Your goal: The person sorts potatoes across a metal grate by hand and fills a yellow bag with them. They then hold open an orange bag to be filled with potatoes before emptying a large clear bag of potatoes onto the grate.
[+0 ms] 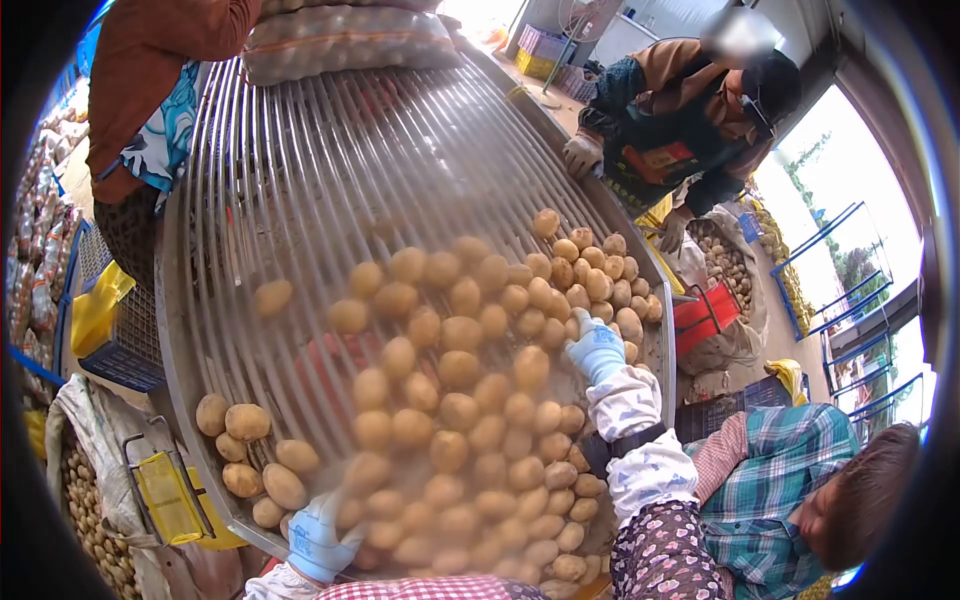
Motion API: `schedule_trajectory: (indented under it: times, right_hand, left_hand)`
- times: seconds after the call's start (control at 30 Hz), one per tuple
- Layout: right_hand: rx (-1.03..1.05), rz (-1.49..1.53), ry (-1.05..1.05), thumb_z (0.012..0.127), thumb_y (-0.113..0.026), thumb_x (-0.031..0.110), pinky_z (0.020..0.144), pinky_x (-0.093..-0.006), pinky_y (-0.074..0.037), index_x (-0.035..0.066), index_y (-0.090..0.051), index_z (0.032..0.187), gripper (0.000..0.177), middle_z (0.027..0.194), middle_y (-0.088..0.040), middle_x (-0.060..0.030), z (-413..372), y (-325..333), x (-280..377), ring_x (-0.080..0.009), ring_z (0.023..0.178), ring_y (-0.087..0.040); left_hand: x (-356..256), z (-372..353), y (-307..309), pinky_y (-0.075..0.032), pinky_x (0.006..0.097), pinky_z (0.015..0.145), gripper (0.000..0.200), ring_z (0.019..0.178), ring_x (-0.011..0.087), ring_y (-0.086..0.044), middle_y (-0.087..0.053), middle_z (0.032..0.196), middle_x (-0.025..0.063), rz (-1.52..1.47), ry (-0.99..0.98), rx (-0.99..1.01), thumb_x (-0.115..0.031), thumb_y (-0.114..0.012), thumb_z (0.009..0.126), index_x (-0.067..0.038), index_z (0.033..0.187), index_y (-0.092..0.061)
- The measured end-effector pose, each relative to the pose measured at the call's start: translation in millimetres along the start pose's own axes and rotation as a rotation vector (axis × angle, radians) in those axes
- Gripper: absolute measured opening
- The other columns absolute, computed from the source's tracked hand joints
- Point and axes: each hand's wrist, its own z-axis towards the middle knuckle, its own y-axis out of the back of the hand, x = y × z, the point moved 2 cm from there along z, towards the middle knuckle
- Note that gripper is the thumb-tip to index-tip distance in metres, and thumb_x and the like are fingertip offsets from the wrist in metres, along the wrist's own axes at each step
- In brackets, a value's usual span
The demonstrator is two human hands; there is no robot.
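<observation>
Many potatoes (459, 368) lie spread over a sloping rack of metal bars (330, 180), thickest toward its lower right. My right hand (597, 350), in a pale blue and white glove, reaches in among the potatoes at the right side, fingers apart and touching them. My left hand (320, 540), gloved the same way, is at the lower left edge of the rack with its fingers spread. Beside it sits a small group of potatoes (284, 486). No potato shows within either hand's grasp. A hazy smear blurs the middle and bottom of the view.
Filled mesh sacks (350, 42) lie at the rack's far end. A person (690, 120) stands at the far right, another in plaid (790, 490) at the near right, a third (150, 90) at the upper left. Sacks of potatoes (95, 510) and crates (125, 330) flank the rack.
</observation>
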Motion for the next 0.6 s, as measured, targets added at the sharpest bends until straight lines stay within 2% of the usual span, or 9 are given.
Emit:
schedule_trajectory:
  times: [0.07,0.1,0.2,0.3,0.33,0.4,0.5,0.57,0.6]
  right_hand:
    - [0.109,0.343,0.042,0.08,-0.067,0.029,0.091,-0.0404,-0.05,0.016,-0.05,0.134,0.058,0.123,-0.059,-0.0142,-11,-3,-20,-0.0318,0.112,-0.059]
    - [0.1,0.889,0.077,0.083,-0.064,0.026,0.086,-0.0377,-0.052,0.013,-0.052,0.132,0.052,0.111,-0.063,-0.0117,-17,-13,-24,-0.0263,0.105,-0.061]
    - [0.305,1.987,-0.054,0.086,-0.06,0.028,0.075,-0.0375,-0.055,0.011,-0.053,0.129,0.046,0.106,-0.063,-0.0103,-61,-9,-12,-0.0244,0.09,-0.063]
    - [0.381,2.307,-0.067,0.089,-0.057,0.044,0.088,-0.0421,-0.054,0.008,-0.056,0.127,0.053,0.121,-0.062,-0.0124,-84,-39,-9,-0.0255,0.103,-0.062]
    - [0.712,2.457,0.128,0.09,-0.058,0.042,0.092,-0.0425,-0.051,0.008,-0.057,0.125,0.049,0.12,-0.062,-0.0108,-94,-36,3,-0.0262,0.105,-0.061]
    - [0.181,2.197,-0.204,0.096,-0.052,0.034,0.079,-0.0339,-0.055,0.013,-0.056,0.125,0.037,0.115,-0.061,-0.0071,-132,-34,43,-0.0204,0.094,-0.06]
    - [0.233,2.024,0.044,0.097,-0.052,0.027,0.09,-0.0343,-0.052,0.007,-0.051,0.13,0.038,0.122,-0.059,-0.0096,-176,-36,98,-0.0224,0.104,-0.06]
    - [0.204,1.854,0.23,0.098,-0.053,0.02,0.095,-0.0325,-0.05,0.007,-0.044,0.137,0.042,0.127,-0.056,-0.01,-207,-32,134,-0.021,0.112,-0.058]
    - [0.23,2.005,0.283,0.097,-0.055,0.014,0.098,-0.0364,-0.048,0.005,-0.041,0.139,0.045,0.125,-0.054,-0.0127,-224,-32,158,-0.0234,0.113,-0.055]
  left_hand:
    - [-3,1,-1,-0.051,0.043,0.079,0.06,0.091,0.0355,-0.063,-0.064,0.102,0.0178,-0.005,0.005,0.008,-0.02,-0.078,0.067,-0.002,0.121,-0.056]
    - [-4,0,-2,-0.051,0.0428,0.079,0.06,0.091,0.0357,-0.063,-0.064,0.102,0.0178,0.003,0.008,0.008,-0.02,-0.078,0.067,-0.002,0.121,-0.056]
    - [-9,2,-5,-0.051,0.0431,0.079,0.06,0.09,0.0367,-0.063,-0.064,0.101,0.018,-0.014,0.017,0.014,-0.02,-0.078,0.067,-0.002,0.12,-0.056]
    - [-12,4,-5,-0.051,0.042,0.081,0.061,0.091,0.037,-0.063,-0.064,0.101,0.019,-0.007,0.053,0.003,-0.02,-0.077,0.068,-0.001,0.122,-0.056]
    - [-10,4,-5,-0.051,0.0403,0.085,0.064,0.095,0.0325,-0.064,-0.064,0.102,0.0173,-0.085,0.145,0.02,-0.022,-0.078,0.069,0.0,0.124,-0.054]
    - [-15,11,-4,-0.051,0.0403,0.091,0.062,0.102,0.0283,-0.063,-0.064,0.11,0.0148,-0.474,0.185,-0.081,-0.028,-0.076,0.076,-0.001,0.127,-0.053]
    - [-84,43,31,-0.051,0.0392,0.09,0.055,0.107,0.0286,-0.06,-0.061,0.121,0.0121,-1.547,0.773,0.095,-0.038,-0.067,0.087,-0.005,0.128,-0.052]
    - [-83,48,22,-0.052,0.0367,0.086,0.053,0.103,0.0274,-0.06,-0.062,0.118,0.0096,-1.967,0.828,0.17,-0.043,-0.062,0.09,-0.007,0.127,-0.054]
    - [-95,58,21,-0.052,0.0354,0.083,0.053,0.1,0.0254,-0.061,-0.062,0.114,0.008,-2.078,0.779,0.169,-0.046,-0.06,0.09,-0.008,0.126,-0.055]
